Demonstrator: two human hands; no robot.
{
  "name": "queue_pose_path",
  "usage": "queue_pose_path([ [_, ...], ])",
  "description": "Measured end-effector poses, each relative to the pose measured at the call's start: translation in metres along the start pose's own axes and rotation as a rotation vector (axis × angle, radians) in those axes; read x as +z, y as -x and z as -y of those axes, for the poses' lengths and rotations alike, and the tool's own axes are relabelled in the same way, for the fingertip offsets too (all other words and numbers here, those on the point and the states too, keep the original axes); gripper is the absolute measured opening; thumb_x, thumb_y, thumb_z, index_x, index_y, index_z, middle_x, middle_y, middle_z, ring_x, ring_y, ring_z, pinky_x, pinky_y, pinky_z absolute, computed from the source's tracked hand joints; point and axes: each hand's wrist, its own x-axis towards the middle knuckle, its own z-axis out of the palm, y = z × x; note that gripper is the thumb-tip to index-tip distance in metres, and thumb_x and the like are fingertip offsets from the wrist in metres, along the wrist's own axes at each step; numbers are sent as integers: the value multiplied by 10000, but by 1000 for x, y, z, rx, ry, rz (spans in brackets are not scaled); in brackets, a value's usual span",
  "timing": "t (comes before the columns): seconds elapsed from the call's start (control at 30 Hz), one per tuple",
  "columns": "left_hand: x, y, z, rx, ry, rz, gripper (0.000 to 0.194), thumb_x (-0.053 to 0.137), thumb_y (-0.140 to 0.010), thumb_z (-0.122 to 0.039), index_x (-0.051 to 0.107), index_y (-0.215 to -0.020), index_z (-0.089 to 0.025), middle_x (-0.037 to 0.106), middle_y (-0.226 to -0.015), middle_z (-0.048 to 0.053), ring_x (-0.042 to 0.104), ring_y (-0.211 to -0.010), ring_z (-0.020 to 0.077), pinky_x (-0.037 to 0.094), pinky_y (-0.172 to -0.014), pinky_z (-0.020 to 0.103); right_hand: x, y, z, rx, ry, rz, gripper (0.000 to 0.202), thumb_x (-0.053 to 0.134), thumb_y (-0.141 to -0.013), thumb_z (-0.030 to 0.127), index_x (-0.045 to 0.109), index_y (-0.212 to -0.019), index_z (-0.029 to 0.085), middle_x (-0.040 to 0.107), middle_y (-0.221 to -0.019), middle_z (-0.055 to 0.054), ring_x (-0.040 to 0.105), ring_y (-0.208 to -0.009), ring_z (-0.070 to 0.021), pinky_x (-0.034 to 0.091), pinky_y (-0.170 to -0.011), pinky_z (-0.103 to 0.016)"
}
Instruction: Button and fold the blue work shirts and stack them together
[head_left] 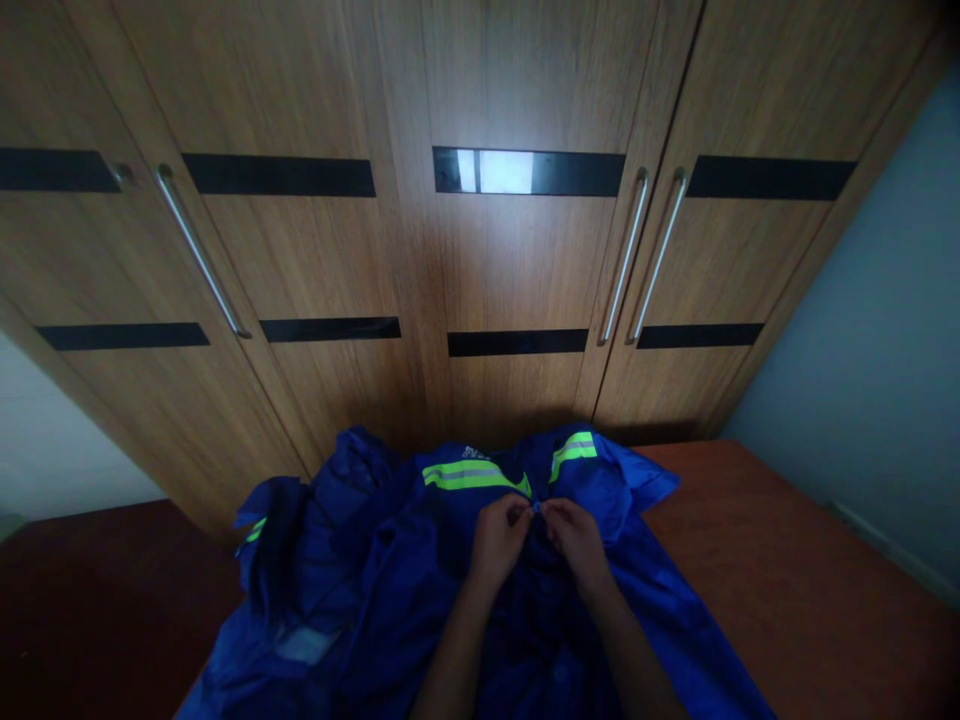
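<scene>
A dark blue work jacket (427, 560) with yellow-green and grey reflective strips lies spread out in front of me. My left hand (501, 535) pinches the jacket's front edge, fingertips closed just below the left chest strip. Close beside it, my right hand (576, 535) pinches the facing edge with thumb and fingers. Between the fingertips shows a small pale blue spot (536, 507), perhaps a fastener; it is too small to tell. White lettering (474, 453) sits above the left strip. Both forearms reach over the lower front of the jacket and hide part of it.
A wooden wardrobe (510, 260) with black strips and long metal handles (624, 258) stands right behind the jacket. More bunched blue cloth (307, 560) lies to the left. Reddish-brown surface (757, 560) extends at the right, up to a pale wall (870, 330).
</scene>
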Motion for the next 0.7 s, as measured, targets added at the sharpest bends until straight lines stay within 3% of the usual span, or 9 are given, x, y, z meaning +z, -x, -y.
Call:
queue_pose_path([
  [0.13,-1,0,-1,6,-60,46,146,543,-794,-237,679,-770,-191,696,-701,2,632,-651,150,437,-604,220,-7,-7,6,-132,202,-208,264,593,-715,452,671,-806,217,672,-714,-43,600,-680,-209,422,-638,-293],
  [0.2,-2,0,-3,10,-95,53,155,537,-802,-231,688,-800,-197,696,-700,0,628,-641,149,431,-600,223,-6,-17,9,-199,316,-253,296,551,-752,449,671,-894,220,696,-848,-72,620,-793,-232,423,-725,-314],
  [0.27,-1,1,-6,19,-135,53,158,535,-800,-211,692,-815,-204,690,-703,0,622,-638,151,426,-603,230,-1,-31,11,-196,355,-207,266,571,-737,447,672,-832,220,692,-818,-75,614,-781,-235,415,-716,-314],
  [0.33,0,2,-10,40,-179,43,154,541,-786,-177,691,-798,-211,679,-719,5,614,-664,158,425,-632,246,5,-45,8,-156,336,-141,232,620,-689,453,637,-657,224,649,-657,-46,582,-661,-214,400,-639,-301],
  [0.43,3,6,-17,84,-231,30,147,553,-762,-134,676,-750,-215,652,-753,12,597,-726,168,435,-705,275,13,-59,-1,-132,255,-75,302,658,-628,477,542,-515,222,548,-507,8,503,-527,-171,372,-543,-280],
  [0.57,4,5,-27,150,-198,-33,175,540,-786,-126,661,-873,-218,648,-908,33,604,-870,170,463,-820,291,13,-53,-11,-136,82,-15,315,634,-635,504,566,-605,198,579,-565,18,517,-559,-162,411,-550,-272],
  [0.7,0,-19,-25,91,-103,-114,305,497,-837,-134,593,-1119,-200,646,-1084,73,612,-990,168,476,-889,299,8,-38,-11,-125,-95,18,307,594,-716,437,659,-846,166,678,-746,-23,587,-652,-173,463,-632,-290],
])
